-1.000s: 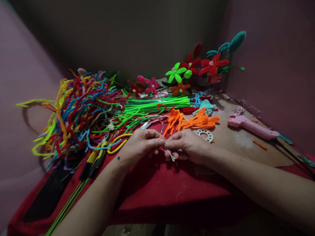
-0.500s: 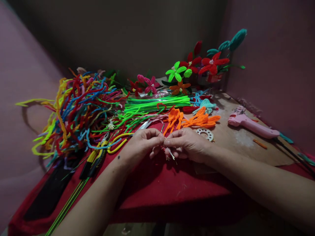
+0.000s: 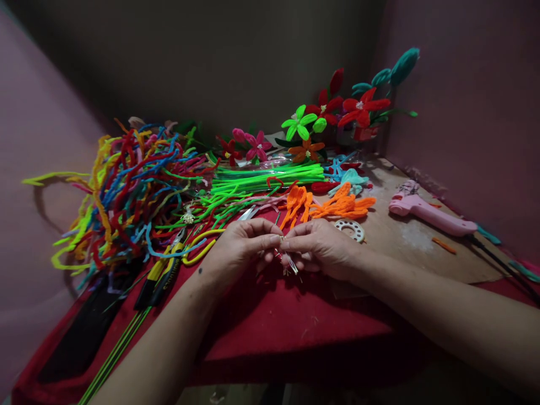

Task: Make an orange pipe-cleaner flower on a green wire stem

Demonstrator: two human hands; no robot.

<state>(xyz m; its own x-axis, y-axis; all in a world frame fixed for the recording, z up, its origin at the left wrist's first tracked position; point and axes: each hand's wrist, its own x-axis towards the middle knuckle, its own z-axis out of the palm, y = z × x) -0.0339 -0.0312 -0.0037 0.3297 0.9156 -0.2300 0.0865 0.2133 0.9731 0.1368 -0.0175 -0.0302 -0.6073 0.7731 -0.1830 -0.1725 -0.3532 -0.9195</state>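
My left hand (image 3: 248, 243) and my right hand (image 3: 323, 244) meet over the front of the red cloth, both with fingertips pinched together. Between them is a small bundle of thin, pale flower stamens (image 3: 291, 263), whose loose ends stick out below the fingers. Part of the bundle is hidden behind the fingertips. Just beyond the hands lie bent orange pipe cleaner petals (image 3: 343, 203). Yellow-handled scissors (image 3: 200, 247) rest left of my left hand, and a white disc with holes (image 3: 351, 230) is beside my right wrist.
A big heap of coloured pipe cleaners (image 3: 126, 191) fills the left. Pliers (image 3: 162, 270) lie near it. Green pipe cleaners (image 3: 265, 175) lie at the back, before finished fuzzy flowers (image 3: 299, 122). A pink glue gun (image 3: 430, 211) sits on cardboard (image 3: 422, 253) at right.
Both hands stay in nearly the same place, still pinching the stamens. The bundle's loose ends have shifted slightly between the fingers. The whole view has moved a little.
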